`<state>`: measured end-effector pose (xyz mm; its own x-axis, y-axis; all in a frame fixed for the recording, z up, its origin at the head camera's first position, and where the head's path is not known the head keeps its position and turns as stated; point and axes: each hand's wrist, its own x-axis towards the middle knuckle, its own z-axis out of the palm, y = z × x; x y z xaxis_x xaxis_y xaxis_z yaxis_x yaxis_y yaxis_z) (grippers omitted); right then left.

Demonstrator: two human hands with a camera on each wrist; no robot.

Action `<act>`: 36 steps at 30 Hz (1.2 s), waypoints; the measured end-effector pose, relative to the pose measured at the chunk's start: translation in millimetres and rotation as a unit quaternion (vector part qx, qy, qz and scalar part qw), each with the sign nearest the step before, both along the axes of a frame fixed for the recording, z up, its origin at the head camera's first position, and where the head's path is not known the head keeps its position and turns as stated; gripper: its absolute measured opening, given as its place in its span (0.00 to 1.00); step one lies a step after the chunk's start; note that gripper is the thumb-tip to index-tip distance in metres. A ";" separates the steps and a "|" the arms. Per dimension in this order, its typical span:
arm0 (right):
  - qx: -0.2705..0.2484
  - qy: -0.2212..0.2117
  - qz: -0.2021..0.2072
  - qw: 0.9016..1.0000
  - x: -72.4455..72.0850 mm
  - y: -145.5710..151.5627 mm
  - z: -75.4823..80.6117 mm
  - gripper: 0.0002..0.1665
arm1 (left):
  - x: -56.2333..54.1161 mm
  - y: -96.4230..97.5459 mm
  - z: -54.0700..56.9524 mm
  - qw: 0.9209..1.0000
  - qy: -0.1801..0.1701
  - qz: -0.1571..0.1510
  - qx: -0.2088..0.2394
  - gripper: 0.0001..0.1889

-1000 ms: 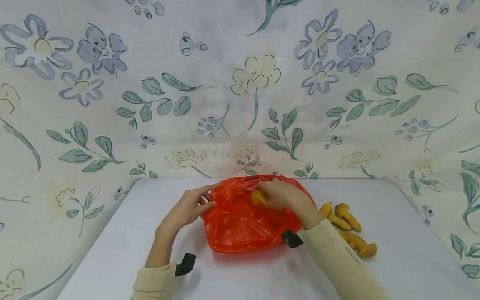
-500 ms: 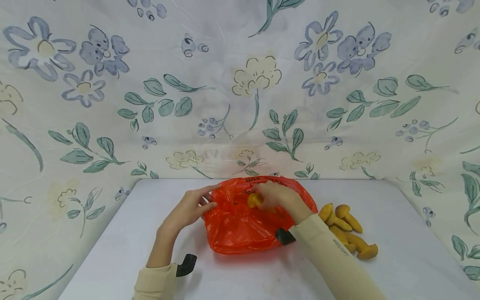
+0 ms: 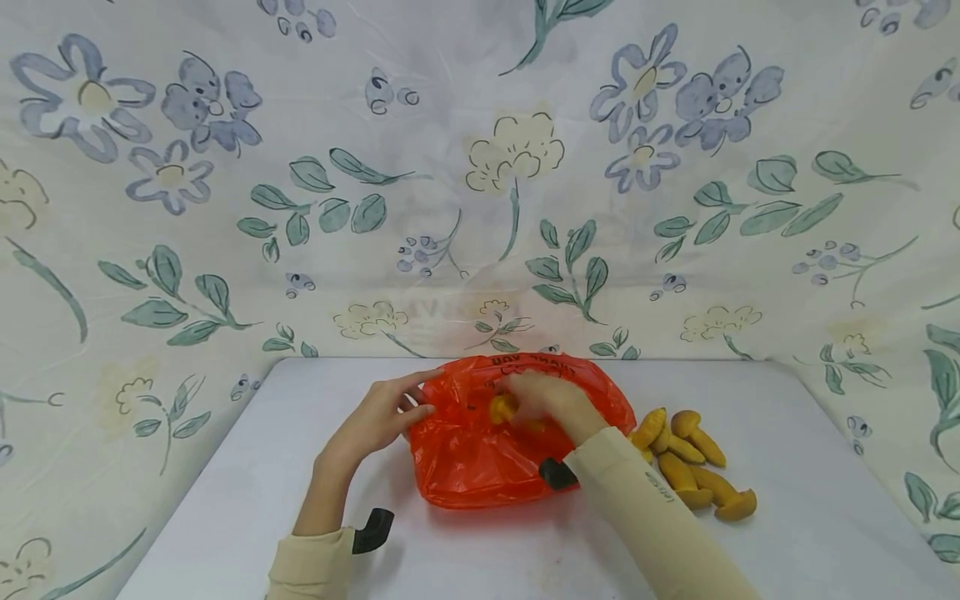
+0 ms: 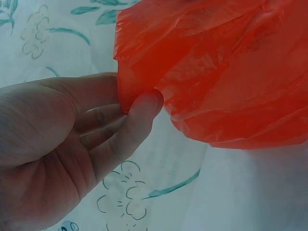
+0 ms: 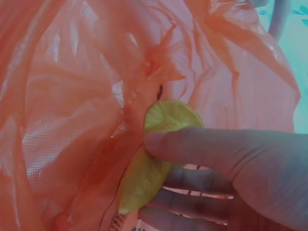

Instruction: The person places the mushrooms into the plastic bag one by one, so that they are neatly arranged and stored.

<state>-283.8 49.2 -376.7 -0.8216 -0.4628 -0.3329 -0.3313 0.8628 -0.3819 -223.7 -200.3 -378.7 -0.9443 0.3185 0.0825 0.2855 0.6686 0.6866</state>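
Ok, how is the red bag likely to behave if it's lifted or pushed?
Probably floppy: the red bag is creased all over. It may be slippery, given its glossy sheen. Where the left hand holds it, the plastic looks thin, so a hard tug could tear it.

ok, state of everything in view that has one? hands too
red bag: mouth open, plastic creased
held mushroom: whole, between right thumb and fingers
loose mushrooms: lying clustered on the table, beside the bag
left hand: pinching the bag's edge
right hand: gripping the held mushroom at the bag
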 end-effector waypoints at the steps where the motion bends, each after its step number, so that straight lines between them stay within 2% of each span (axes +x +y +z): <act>1: 0.002 0.002 -0.003 1.000 0.1 -0.5 -0.8 0.30 | 0.0 -0.1 -0.1 1.000 -0.002 0.001 0.001 0.29; 7: 0.018 0.001 -0.016 1.000 -2.2 -4.0 -6.9 0.26 | -0.1 -0.3 -0.2 1.000 -0.007 0.006 0.002 0.29; 14: 0.028 -0.011 -0.016 0.999 -6.2 -8.3 -11.0 0.27 | -0.4 -0.3 -0.5 1.000 -0.006 0.007 0.000 0.29; 21: 0.028 -0.008 -0.021 0.999 -3.4 -6.4 -13.9 0.27 | -0.8 0.9 -0.4 1.000 -0.008 0.008 -0.001 0.29; 29: 0.022 -0.024 -0.027 0.999 -2.8 -3.4 -17.4 0.16 | 0.5 1.1 2.2 1.000 -0.004 0.011 -0.009 0.29; 36: 0.022 -0.031 -0.030 0.999 -2.0 -3.6 -17.1 0.24 | -0.1 0.1 1.4 1.000 -0.006 0.010 -0.003 0.29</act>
